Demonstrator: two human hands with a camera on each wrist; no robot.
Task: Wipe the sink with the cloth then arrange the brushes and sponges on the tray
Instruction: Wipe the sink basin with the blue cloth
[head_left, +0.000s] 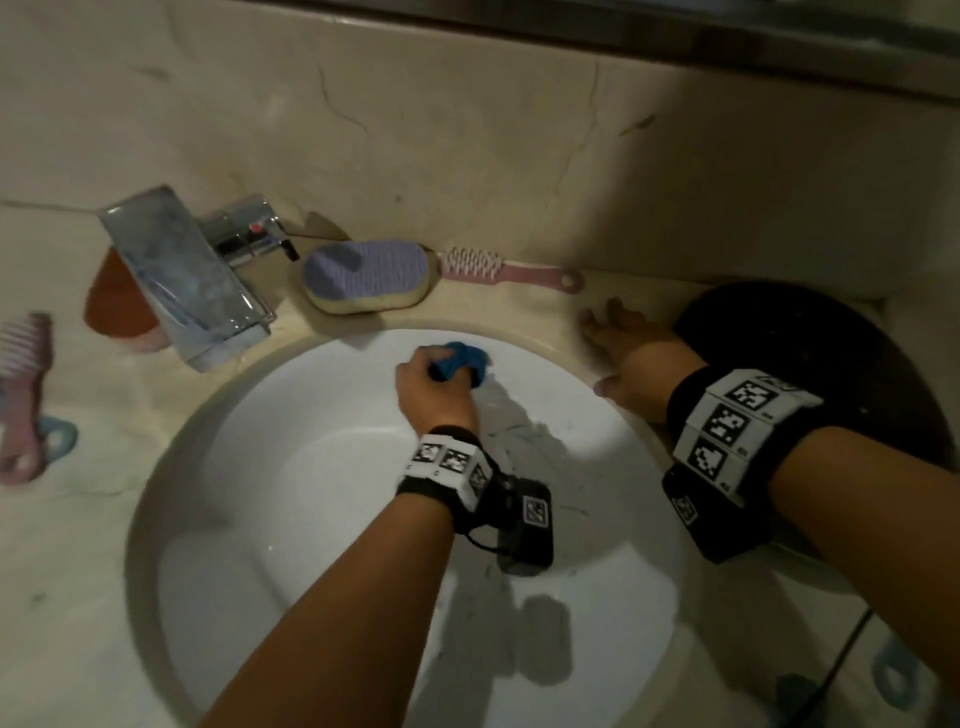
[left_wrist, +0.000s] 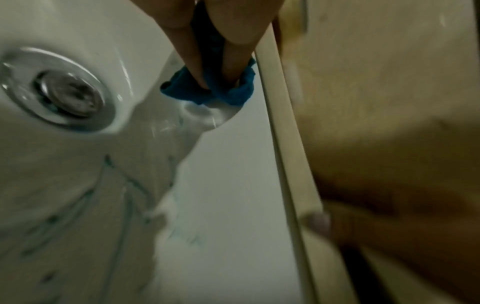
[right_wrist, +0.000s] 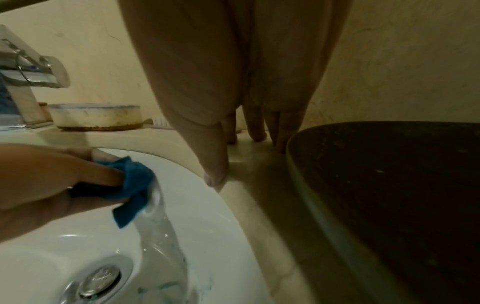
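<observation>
While gripping cloth (head_left: 460, 364) (bunched), fingers (left_wrist: 193, 67) curl.

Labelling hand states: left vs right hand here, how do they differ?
Left hand is inside the sink, fingers curled round the blue cloth, pressing it to the far basin wall. Right hand holds nothing: fingers straight and spread, resting flat on the counter beside the dark tray. Left is working, right looks like a brace. Both wear marker wristbands.
</observation>
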